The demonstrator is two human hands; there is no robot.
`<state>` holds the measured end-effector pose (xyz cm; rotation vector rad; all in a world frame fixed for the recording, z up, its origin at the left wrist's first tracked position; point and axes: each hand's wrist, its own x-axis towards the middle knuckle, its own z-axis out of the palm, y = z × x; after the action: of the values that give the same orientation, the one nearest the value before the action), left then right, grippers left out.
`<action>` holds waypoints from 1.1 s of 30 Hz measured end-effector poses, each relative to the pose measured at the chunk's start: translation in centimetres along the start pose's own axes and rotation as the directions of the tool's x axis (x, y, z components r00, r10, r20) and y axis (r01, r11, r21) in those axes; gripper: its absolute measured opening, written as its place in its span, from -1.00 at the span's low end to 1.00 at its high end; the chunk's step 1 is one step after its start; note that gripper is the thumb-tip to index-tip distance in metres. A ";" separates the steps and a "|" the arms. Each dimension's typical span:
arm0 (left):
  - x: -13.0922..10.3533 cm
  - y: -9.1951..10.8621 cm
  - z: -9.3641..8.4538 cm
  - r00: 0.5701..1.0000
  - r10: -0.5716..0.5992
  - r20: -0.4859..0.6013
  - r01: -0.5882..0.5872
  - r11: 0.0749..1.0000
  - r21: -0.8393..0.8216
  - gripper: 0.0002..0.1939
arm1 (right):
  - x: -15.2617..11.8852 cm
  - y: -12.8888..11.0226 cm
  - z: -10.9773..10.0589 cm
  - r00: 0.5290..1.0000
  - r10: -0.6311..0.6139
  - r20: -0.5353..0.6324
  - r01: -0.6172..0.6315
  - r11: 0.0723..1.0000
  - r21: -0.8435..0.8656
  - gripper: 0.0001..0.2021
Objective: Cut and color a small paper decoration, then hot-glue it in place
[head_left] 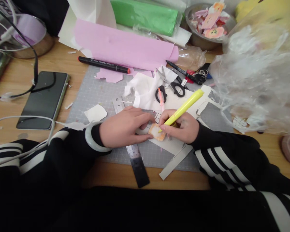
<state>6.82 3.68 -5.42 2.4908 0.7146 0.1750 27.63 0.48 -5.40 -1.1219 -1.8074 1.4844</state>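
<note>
A small orange-edged paper piece (156, 131) with a pale centre lies between my hands, over white paper on the grey cutting mat. My left hand (127, 126) pinches its left edge between thumb and fingers. In my right hand (181, 126) is a yellow marker (186, 106), slanted up to the right, its tip touching the piece. A metal ruler (136, 161) runs partly beneath my left hand. Just above my right hand lies a pink-orange pen (160, 99), beside black-handled scissors (171, 84).
A phone (42, 100) and cables lie at the left. Behind the mat (87, 93) are pink sheets (125, 46), a black marker (103, 64) and a green pack (147, 17). A metal bowl (195, 33) holds paper cutouts. Clear plastic bags (261, 77) crowd the right.
</note>
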 end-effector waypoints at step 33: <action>0.1 0.0 0.0 1.000 0.001 0.009 -0.001 1.000 0.012 -0.76 | 0.0 -0.2 0.0 0.999 0.035 0.016 -0.035 0.999 0.004 -0.95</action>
<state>6.89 3.69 -5.44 2.5020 0.7133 0.1600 27.57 0.49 -5.25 -1.1486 -1.8028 1.5209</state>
